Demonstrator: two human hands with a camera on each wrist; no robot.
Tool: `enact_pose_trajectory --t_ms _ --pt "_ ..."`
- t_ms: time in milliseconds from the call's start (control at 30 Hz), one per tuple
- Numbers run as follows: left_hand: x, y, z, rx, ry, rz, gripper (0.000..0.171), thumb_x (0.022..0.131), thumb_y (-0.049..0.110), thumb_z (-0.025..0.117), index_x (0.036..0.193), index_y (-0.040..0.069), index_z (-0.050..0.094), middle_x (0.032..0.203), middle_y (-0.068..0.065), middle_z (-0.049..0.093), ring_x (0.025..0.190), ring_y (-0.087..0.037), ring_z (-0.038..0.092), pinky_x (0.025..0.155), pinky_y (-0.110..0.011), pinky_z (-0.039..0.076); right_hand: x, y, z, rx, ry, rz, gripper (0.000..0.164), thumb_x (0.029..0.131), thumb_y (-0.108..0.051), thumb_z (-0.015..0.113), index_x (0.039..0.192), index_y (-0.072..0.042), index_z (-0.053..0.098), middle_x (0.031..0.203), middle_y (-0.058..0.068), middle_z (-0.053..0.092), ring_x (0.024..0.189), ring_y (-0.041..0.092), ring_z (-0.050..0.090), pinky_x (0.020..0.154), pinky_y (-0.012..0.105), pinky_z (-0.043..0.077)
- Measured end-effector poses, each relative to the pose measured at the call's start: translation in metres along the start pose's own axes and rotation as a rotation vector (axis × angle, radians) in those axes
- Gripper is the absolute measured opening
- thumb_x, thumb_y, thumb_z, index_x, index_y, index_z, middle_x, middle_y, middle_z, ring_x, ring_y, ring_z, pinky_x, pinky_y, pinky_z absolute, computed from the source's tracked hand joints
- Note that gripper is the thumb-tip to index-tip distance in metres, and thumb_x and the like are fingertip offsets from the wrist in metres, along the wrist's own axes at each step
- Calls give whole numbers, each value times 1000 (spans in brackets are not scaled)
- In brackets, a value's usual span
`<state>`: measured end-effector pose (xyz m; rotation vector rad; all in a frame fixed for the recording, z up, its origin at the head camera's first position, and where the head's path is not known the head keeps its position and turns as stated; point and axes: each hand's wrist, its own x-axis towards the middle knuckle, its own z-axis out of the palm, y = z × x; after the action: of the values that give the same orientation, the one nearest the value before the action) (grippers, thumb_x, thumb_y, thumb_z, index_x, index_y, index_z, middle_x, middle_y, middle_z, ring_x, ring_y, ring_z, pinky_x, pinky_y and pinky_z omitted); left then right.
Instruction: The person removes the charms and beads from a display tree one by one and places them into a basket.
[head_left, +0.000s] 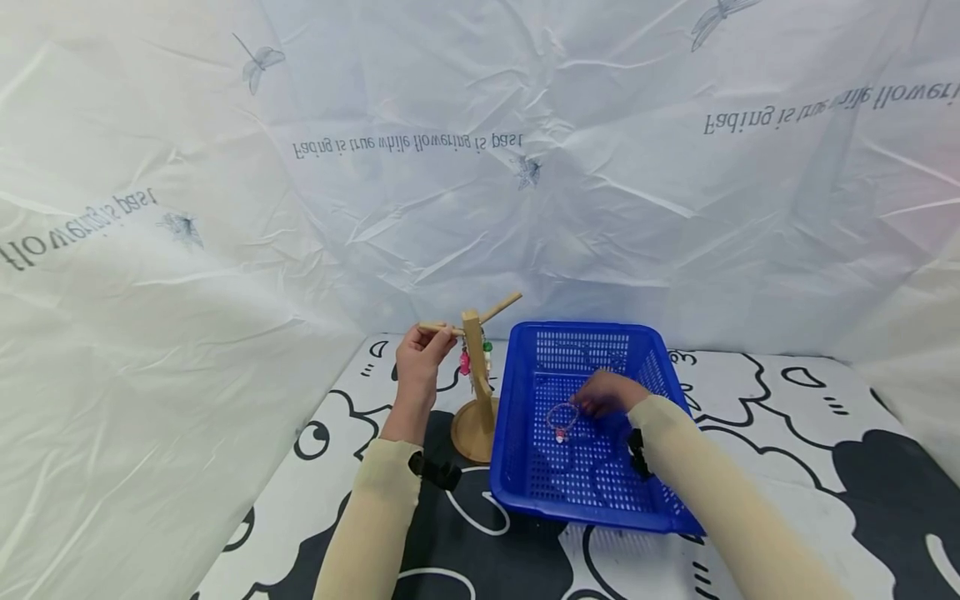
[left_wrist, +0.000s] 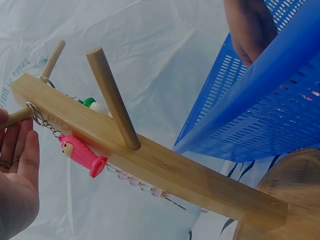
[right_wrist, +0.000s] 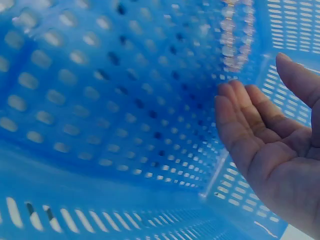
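A wooden stand with peg arms rises from a round base. My left hand pinches its left peg between thumb and fingers. From that peg, a pink figure keychain hangs by a metal ring. Behind the post is a green and white charm, and a strand of clear beads shows below. Inside the blue basket, my right hand reaches down with fingers slightly bent and thumb apart. Beside its fingertips lies a beaded bracelet with a small red and white charm.
The basket stands right beside the stand's round base, its raised rim between the two hands. A cloth with black and white cartoon drawings covers the table. White printed sheeting hangs behind and at the sides.
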<state>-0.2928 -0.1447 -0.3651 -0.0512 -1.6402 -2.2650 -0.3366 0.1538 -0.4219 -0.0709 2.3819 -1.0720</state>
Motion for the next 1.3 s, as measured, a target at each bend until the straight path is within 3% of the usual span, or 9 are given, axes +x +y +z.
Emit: enact_pose_trajectory --t_ms 133,367,500,567,633,867,1300 --pt "-1 1 1 0 -1 -5 7 96 0 66 102 4 66 86 5 66 82 -3 71 83 -15 62 -5 -5 -8 18 -15 -40 27 104 -17 57 79 -9 54 71 -4 48 68 12 45 69 28 46" --pt "0 -1 0 -3 14 -2 6 97 1 66 100 6 66 85 5 66 81 -3 71 82 -15 62 -8 -14 -19 65 1 -127 35 106 -16 54 72 -12 47 65 -4 40 65 14 35 65 33 35" --pt "1 -1 0 -6 12 -2 6 97 1 66 101 6 66 86 5 66 82 -4 71 83 -16 62 -12 -21 -21 45 58 -177 22 107 -18 53 98 -1 64 84 5 58 80 22 54 78 41 53" --pt "1 -1 -1 -3 9 -4 6 97 2 66 102 5 66 86 5 65 82 -4 72 83 -16 62 -16 -26 -21 37 88 -197 29 107 -21 52 117 5 62 106 15 64 100 32 62 91 48 57" --pt "1 -1 -2 -4 8 -6 6 97 2 66 101 6 65 85 5 65 81 -4 72 83 -16 62 -21 -32 -20 41 115 -215 39 107 -22 52 134 7 56 129 24 60 119 40 61 101 54 56" --pt "0 -1 0 -9 1 6 6 96 0 66 101 5 66 85 6 66 81 -2 71 82 -15 62 -32 -50 -10 46 253 -266 45 108 -24 50 142 5 51 144 30 52 130 44 53 102 55 54" --pt "0 -1 -2 -3 -3 -1 6 97 2 66 103 3 66 86 5 65 83 -4 72 82 -15 62 -52 -88 0 290 376 -400 53 108 -34 50 151 -3 44 154 22 45 145 39 44 116 55 47"
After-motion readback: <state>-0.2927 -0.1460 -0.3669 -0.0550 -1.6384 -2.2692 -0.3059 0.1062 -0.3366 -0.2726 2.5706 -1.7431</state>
